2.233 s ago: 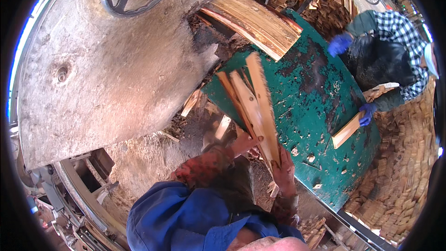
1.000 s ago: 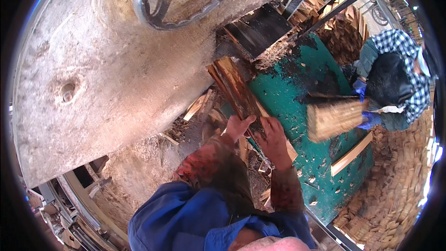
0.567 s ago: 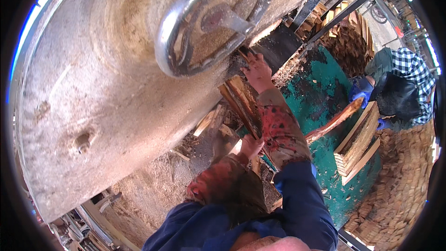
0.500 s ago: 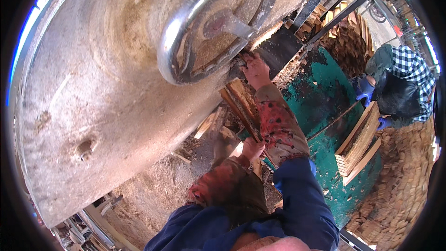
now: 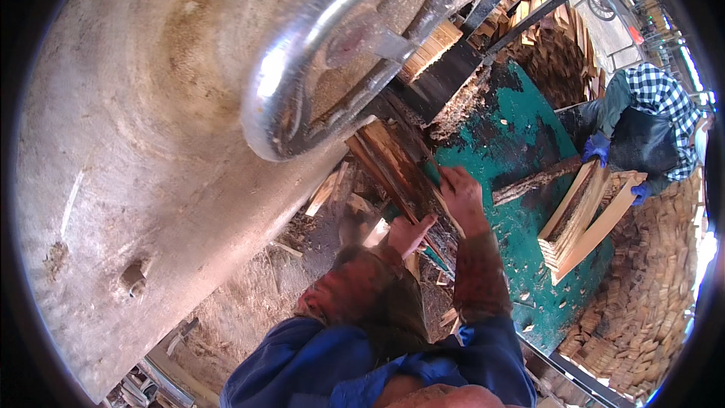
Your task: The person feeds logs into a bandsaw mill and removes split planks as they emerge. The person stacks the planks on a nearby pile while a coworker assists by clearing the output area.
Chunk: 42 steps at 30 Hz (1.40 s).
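A rough, dark brown wood slab [image 5: 398,157] runs away from me beneath a big metal handwheel [image 5: 264,85]. My left hand [image 5: 408,234] is closed on the left edge of its near end, thumb pointing to the right. Along the slab's right edge, a little farther off, my right hand [image 5: 462,198] rests with its fingers curled over the wood. A dark metal block [image 5: 438,87] stands beyond the slab, with pale cut wood [image 5: 432,49] behind it. The slab's far end is partly hidden near the wheel.
A large dusty metal panel [image 5: 151,143] fills the left. On the right is a green table [image 5: 529,128] bearing a bark strip [image 5: 535,180]. A co-worker in blue gloves [image 5: 596,147] holds boards [image 5: 585,223] there. Stacked wood pieces [image 5: 642,287] lie behind.
My right hand has drawn back from beside the handwheel to the slab's right edge. My left hand stays at the near end. The co-worker's boards have spread apart, and a bark strip shows on the table.
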Each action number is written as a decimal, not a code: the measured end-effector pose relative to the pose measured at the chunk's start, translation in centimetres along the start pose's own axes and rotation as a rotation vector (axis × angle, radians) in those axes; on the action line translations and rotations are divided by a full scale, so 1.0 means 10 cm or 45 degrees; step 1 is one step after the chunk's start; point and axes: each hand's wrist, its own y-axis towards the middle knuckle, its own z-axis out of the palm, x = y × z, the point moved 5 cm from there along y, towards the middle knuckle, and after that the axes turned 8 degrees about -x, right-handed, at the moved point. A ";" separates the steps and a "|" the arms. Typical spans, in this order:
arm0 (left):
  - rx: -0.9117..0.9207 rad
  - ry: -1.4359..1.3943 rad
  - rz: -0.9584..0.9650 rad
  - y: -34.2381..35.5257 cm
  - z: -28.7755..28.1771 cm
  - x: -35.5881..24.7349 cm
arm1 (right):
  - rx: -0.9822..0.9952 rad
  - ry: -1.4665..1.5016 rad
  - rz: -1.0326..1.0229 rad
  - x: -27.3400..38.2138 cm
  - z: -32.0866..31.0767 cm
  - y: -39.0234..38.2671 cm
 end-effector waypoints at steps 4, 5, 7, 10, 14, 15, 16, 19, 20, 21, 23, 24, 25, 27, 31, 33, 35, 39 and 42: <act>-0.033 0.089 0.026 -0.02 -0.03 -0.05 | 0.001 0.132 0.191 0.08 -0.48 -0.69; -0.040 0.073 0.122 0.02 -0.04 0.02 | 0.001 0.151 0.246 0.10 -0.56 -0.84; -0.028 0.067 0.155 0.06 -0.08 0.07 | -0.006 0.113 0.236 0.10 -0.69 -1.12; 0.006 -0.028 0.075 0.05 -0.05 0.14 | 0.020 0.052 0.154 -0.03 -0.86 -1.55; 0.008 -0.057 0.085 0.06 -0.03 0.12 | 0.182 -0.064 0.134 -0.13 -0.94 -1.91; 0.000 -0.080 0.058 0.06 -0.04 0.13 | 0.192 -0.061 0.095 -0.19 -0.93 -1.99; -0.015 -0.098 0.036 0.04 -0.04 0.10 | 0.199 -0.051 0.054 -0.21 -0.92 -2.01; 0.030 -0.100 0.139 -0.13 0.06 -0.05 | 0.273 -0.117 0.015 -0.24 -0.98 -2.00; 0.030 -0.103 0.151 -0.17 0.07 -0.09 | 0.308 -0.140 -0.015 -0.22 -0.98 -1.96; 0.046 -0.064 0.110 -0.14 0.07 -0.07 | 0.311 -0.115 -0.001 -0.23 -0.97 -1.95; 0.003 -0.050 0.046 -0.08 0.03 -0.01 | 0.367 -0.012 -0.039 -0.19 -1.04 -1.84; -0.019 -0.044 0.014 -0.05 0.02 0.03 | 0.396 0.039 -0.058 -0.18 -1.06 -1.79; -0.055 -0.015 -0.001 -0.07 0.04 0.02 | 0.433 0.093 0.015 -0.28 -1.03 -1.80; -0.091 -0.035 0.055 -0.04 0.05 0.07 | 0.509 0.202 0.158 -0.56 -0.92 -1.84; -0.097 -0.052 0.170 -0.04 0.05 0.06 | 0.216 -0.106 0.490 -1.26 -0.96 -1.44; -0.089 -0.056 0.156 -0.03 0.07 0.06 | -0.012 -0.377 0.442 -1.72 -1.02 -1.24; -0.104 -0.070 0.156 -0.02 0.02 0.09 | -0.073 -0.435 0.423 -1.96 -1.07 -0.96; -0.126 -0.054 0.150 -0.01 0.01 0.12 | -0.058 -0.499 0.281 -2.33 -1.10 -0.31; -0.116 -0.008 0.159 0.02 0.00 0.13 | -0.049 -0.669 0.127 -2.57 -1.00 0.16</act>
